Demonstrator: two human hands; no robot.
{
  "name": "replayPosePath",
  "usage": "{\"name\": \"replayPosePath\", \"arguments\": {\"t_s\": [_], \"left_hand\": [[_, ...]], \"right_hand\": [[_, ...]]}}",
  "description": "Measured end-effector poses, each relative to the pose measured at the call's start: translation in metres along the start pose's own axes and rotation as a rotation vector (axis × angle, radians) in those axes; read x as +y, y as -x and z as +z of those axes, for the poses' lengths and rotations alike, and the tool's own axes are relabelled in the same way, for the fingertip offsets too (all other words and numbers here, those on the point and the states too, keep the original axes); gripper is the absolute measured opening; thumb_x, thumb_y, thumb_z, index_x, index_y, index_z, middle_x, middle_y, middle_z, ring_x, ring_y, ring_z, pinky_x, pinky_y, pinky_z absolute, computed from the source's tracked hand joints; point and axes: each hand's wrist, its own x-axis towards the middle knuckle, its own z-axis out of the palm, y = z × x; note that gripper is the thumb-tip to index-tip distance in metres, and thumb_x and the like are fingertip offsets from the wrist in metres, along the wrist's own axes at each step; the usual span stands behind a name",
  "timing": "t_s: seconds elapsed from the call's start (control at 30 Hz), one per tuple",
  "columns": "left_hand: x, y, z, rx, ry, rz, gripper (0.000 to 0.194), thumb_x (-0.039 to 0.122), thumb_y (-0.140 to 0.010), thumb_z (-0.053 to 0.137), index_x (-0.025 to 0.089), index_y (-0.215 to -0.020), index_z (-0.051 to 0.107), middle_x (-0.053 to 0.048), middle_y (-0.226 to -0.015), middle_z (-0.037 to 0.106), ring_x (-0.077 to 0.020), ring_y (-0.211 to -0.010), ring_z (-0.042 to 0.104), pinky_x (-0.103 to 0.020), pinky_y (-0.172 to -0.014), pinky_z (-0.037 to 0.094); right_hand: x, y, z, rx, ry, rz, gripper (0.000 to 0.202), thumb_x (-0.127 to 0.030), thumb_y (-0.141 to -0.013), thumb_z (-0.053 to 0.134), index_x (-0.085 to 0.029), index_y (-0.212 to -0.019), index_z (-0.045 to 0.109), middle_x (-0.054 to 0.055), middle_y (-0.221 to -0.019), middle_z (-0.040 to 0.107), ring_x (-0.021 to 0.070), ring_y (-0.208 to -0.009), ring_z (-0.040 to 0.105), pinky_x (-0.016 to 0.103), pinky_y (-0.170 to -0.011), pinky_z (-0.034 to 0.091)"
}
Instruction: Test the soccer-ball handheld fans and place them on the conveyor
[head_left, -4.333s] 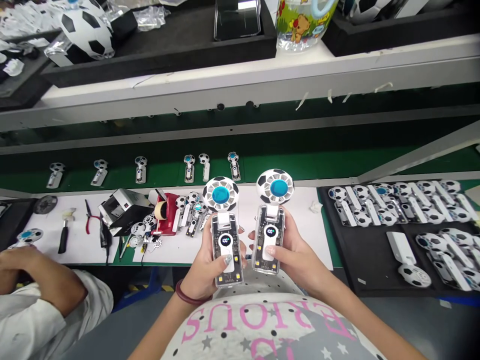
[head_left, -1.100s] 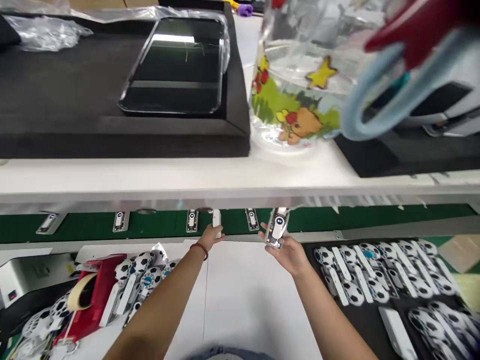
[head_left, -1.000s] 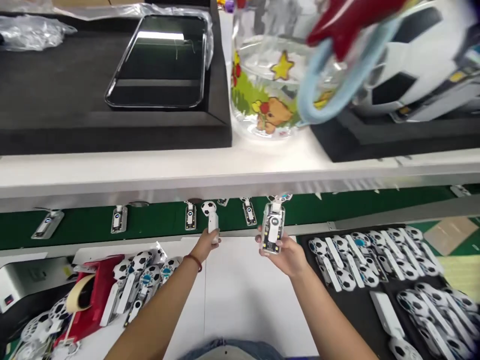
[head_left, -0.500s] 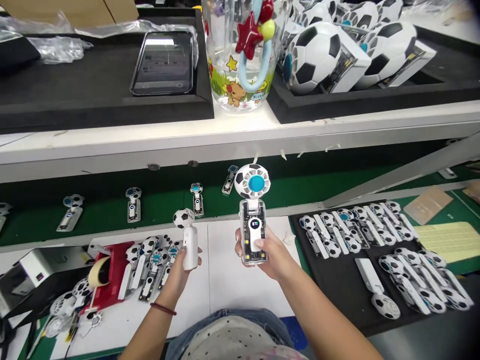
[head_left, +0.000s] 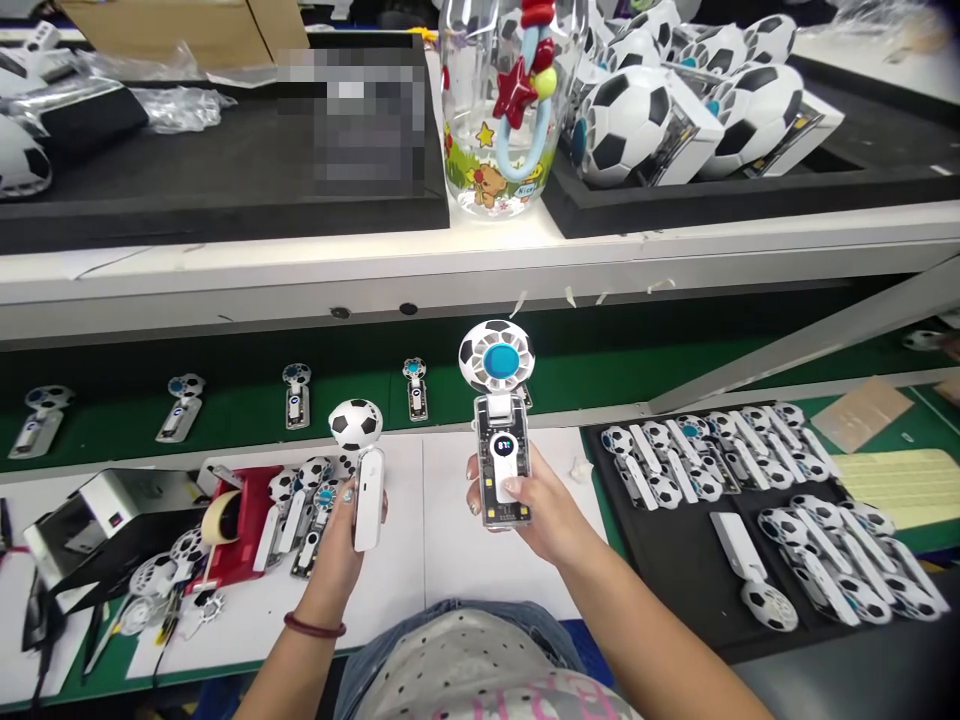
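Note:
My right hand (head_left: 551, 505) is wrapped round a handheld soccer-ball fan (head_left: 504, 440), held upright with its clear body, lit round display and blue-centred head facing me. The thumb lies on the white strip below the display. In my left hand (head_left: 346, 525) is a second soccer-ball fan (head_left: 369, 500), upright, its white side turned to me and its black-and-white head on top. Several more fans (head_left: 311, 510) lie on the white paper just left of that hand. Most of the fingers behind both fans are hidden.
At right, a black foam tray (head_left: 667, 580) holds rows of fans. A red tape dispenser (head_left: 259, 520) and a black-and-white box (head_left: 112, 520) stand at left. Several fans line the green back ledge (head_left: 360, 385). Above, a shelf edge (head_left: 300, 280) carries a clear jug (head_left: 495, 140).
My left hand has moved slightly left and turned its fan so the narrow white side shows. The right hand's fan has shifted a little left. The view has swung slightly left.

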Motion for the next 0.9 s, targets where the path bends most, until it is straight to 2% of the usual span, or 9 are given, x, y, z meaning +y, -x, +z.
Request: {"name": "replayPosePath", "arguments": {"t_s": [0.1,0.23,0.37,0.43,0.53,0.6,0.7,0.8,0.9], "left_hand": [[0.004,0.006,0.0,0.031,0.018,-0.031,0.039,0.047,-0.062,0.068,0.013,-0.078,0.059,-0.001,-0.065,0.059,-0.0124,-0.062,0.054,-0.02,-0.059,0.047],[0.013,0.019,0.004,0.048,0.114,-0.115,0.048,0.046,-0.056,0.072,0.018,-0.093,0.057,-0.001,-0.073,0.062,-0.0183,-0.07,0.059,-0.033,-0.067,0.052],[0.023,0.027,0.01,-0.056,0.167,-0.127,0.051,0.036,-0.057,0.074,0.023,-0.101,0.052,-0.002,-0.089,0.063,-0.0187,-0.065,0.061,-0.032,-0.057,0.052],[0.024,0.028,0.012,-0.121,0.16,-0.094,0.048,0.034,-0.061,0.073,0.023,-0.102,0.05,-0.003,-0.089,0.063,-0.0173,-0.061,0.06,-0.03,-0.055,0.05],[0.024,0.028,0.014,-0.147,0.143,-0.062,0.044,0.03,-0.064,0.071,0.023,-0.101,0.049,-0.003,-0.086,0.062,-0.0165,-0.061,0.059,-0.03,-0.057,0.05],[0.023,0.029,0.016,-0.154,0.135,-0.046,0.043,0.028,-0.065,0.07,0.024,-0.102,0.048,-0.002,-0.085,0.061,-0.0162,-0.062,0.058,-0.029,-0.057,0.05],[0.024,0.03,0.018,-0.153,0.162,-0.04,0.04,0.032,-0.068,0.066,0.024,-0.102,0.048,-0.003,-0.083,0.061,-0.017,-0.062,0.059,-0.03,-0.057,0.049],[0.026,0.029,0.021,-0.118,0.216,-0.099,0.033,0.038,-0.071,0.061,0.02,-0.097,0.05,-0.004,-0.079,0.061,-0.0178,-0.06,0.059,-0.031,-0.056,0.049],[0.026,0.026,0.02,-0.073,0.214,-0.15,0.031,0.036,-0.072,0.059,0.019,-0.096,0.051,-0.004,-0.076,0.061,-0.0179,-0.058,0.059,-0.031,-0.054,0.049]], "right_hand": [[0.003,0.001,0.003,-0.003,0.011,0.003,0.029,-0.028,-0.072,0.055,-0.022,-0.098,0.043,0.004,-0.089,0.055,0.0154,-0.064,0.057,0.022,-0.044,0.037],[0.005,0.002,0.006,-0.024,0.002,-0.001,0.028,-0.03,-0.073,0.055,-0.022,-0.097,0.043,0.004,-0.089,0.055,0.0152,-0.063,0.058,0.02,-0.042,0.036],[0.006,0.002,0.006,-0.066,-0.018,-0.006,0.027,-0.031,-0.075,0.054,-0.022,-0.098,0.043,0.005,-0.091,0.055,0.0166,-0.064,0.06,0.019,-0.04,0.034],[0.006,0.002,0.005,-0.087,-0.019,-0.007,0.027,-0.031,-0.077,0.052,-0.022,-0.1,0.042,0.006,-0.094,0.055,0.018,-0.067,0.061,0.018,-0.04,0.033],[0.006,0.002,0.004,-0.099,-0.002,-0.017,0.029,-0.032,-0.078,0.052,-0.023,-0.104,0.041,0.006,-0.096,0.055,0.0192,-0.069,0.062,0.018,-0.039,0.033],[0.004,0.004,0.004,-0.112,0.006,-0.022,0.033,-0.033,-0.078,0.053,-0.023,-0.107,0.04,0.007,-0.099,0.054,0.0205,-0.073,0.062,0.02,-0.043,0.038],[0.0,0.008,0.001,-0.128,-0.004,0.009,0.04,-0.035,-0.075,0.058,-0.023,-0.109,0.04,0.007,-0.103,0.054,0.0229,-0.082,0.062,0.03,-0.06,0.047],[0.002,0.007,-0.021,0.014,-0.021,0.036,0.036,-0.038,-0.076,0.057,-0.025,-0.106,0.043,0.004,-0.101,0.055,0.0207,-0.076,0.063,0.032,-0.062,0.048],[0.011,-0.01,-0.073,0.378,0.175,0.158,0.026,-0.04,-0.081,0.049,-0.022,-0.1,0.049,0.004,-0.098,0.058,0.0186,-0.074,0.064,0.03,-0.063,0.05]]}}
